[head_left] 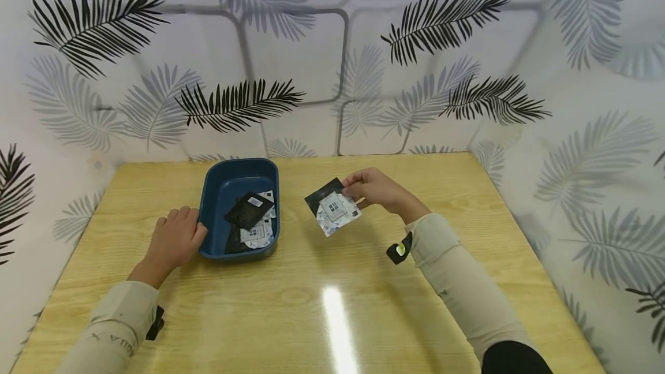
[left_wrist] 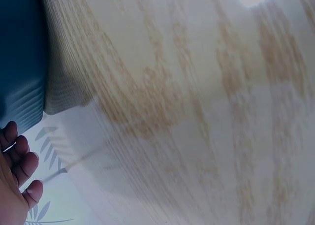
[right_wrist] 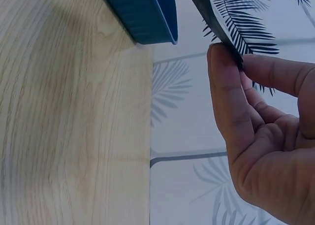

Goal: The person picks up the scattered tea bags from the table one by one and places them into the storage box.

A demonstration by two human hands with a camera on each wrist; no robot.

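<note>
A flat square packet [head_left: 333, 210], part black and part white with a blue pattern and a pale printed label, is raised over the table right of the bin. My right hand [head_left: 380, 191] pinches its upper right edge between thumb and fingers; the right wrist view shows the packet [right_wrist: 214, 23] edge-on above the fingertips. At the left side of a blue plastic bin [head_left: 214, 186], my left hand [head_left: 174, 239] rests against the wall with loosely bent fingers. Several similar packets [head_left: 250, 210], black and white, lie overlapping inside the bin.
The light wood table [head_left: 270, 316] carries a bright glare streak near its front. Behind and beside it hangs a pale cloth [head_left: 312, 68] printed with dark and grey leaves. Each wrist wears a black strap [head_left: 399, 249].
</note>
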